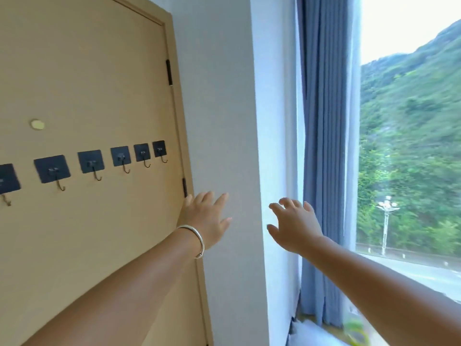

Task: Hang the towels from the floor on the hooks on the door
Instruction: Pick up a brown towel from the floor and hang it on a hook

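Note:
A tan wooden door (87,83) fills the left of the head view. Across it runs a row of several black square adhesive pads, each with a small metal hook (52,171), and every hook hangs bare. No towel or floor is in view. My left hand (205,219), with a silver bangle on the wrist, is stretched out with spread fingers at the door's right edge, holding nothing. My right hand (294,226) reaches forward beside it, fingers spread and empty, in front of the white wall corner.
A white wall (219,108) stands right of the door frame. A blue curtain (324,146) hangs beside a large window (411,146) showing green hills and a road. A green and white object (355,329) lies on the sill at the bottom right.

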A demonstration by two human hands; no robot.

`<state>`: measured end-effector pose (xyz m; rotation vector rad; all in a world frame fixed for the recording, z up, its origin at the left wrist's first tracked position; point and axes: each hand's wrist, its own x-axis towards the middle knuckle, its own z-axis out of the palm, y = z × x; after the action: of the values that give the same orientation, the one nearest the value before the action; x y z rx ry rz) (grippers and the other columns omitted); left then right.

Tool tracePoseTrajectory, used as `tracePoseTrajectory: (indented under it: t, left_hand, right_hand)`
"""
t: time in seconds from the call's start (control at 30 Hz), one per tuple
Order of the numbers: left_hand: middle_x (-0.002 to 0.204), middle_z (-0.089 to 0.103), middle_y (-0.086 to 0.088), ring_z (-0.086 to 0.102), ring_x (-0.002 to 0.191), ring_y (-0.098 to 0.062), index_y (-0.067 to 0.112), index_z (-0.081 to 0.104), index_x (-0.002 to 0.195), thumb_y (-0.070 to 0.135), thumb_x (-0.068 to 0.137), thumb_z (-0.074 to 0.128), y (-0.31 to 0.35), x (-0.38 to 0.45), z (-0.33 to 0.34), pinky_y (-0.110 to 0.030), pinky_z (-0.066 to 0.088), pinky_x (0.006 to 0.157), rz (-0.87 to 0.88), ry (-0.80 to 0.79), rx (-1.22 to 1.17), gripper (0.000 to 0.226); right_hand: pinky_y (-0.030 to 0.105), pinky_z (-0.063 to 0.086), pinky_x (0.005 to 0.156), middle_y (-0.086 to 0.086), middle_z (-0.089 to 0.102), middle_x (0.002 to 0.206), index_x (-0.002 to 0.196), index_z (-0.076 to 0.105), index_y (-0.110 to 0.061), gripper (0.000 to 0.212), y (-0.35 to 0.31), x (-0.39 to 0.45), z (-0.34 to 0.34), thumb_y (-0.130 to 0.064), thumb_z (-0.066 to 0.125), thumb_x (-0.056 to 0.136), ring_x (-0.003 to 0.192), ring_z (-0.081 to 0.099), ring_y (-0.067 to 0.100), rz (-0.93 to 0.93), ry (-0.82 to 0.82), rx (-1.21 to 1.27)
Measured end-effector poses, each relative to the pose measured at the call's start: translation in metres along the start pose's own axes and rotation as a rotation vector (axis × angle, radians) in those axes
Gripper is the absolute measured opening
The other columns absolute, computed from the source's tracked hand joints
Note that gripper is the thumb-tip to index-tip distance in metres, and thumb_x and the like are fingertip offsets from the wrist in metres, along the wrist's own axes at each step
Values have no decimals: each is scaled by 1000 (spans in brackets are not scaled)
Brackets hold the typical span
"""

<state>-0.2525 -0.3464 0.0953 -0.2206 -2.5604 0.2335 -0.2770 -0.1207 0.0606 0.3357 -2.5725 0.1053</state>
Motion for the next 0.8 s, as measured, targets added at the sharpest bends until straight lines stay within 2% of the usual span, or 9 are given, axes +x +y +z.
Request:
tracePoseTrajectory:
  t: [0.23,0.43,0.6,0.8]
  left_hand:
    - [154,27,-3,24,140,-20,31,12,150,57,95,28,174,45,7,-44,20,112,233,19,-82,63]
    - [150,30,-2,24,140,-21,31,12,150,58,94,33,317,69,-1,-48,19,114,471,36,-237,66]
    - [156,25,-4,22,144,-24,34,12,150,61,93,33,434,68,-18,-50,16,116,715,69,-393,67]
    - [153,30,-3,25,141,-24,33,13,150,59,93,33,541,40,-53,-49,19,114,1036,155,-591,66]
  right_hand:
    - [47,26,111,3,45,139,135,44,-26,53,161,-71,-44,-52,49,89,130,41,25,237,-11,-125]
    - [50,25,112,5,42,146,140,41,-27,57,259,-162,-83,-52,51,89,134,38,25,465,-23,-245]
    - [51,22,114,2,43,143,138,43,-26,56,312,-248,-127,-50,51,89,134,37,23,721,-27,-377]
    - [47,28,110,0,46,137,134,45,-27,51,324,-340,-190,-51,48,89,128,41,22,1072,-34,-586]
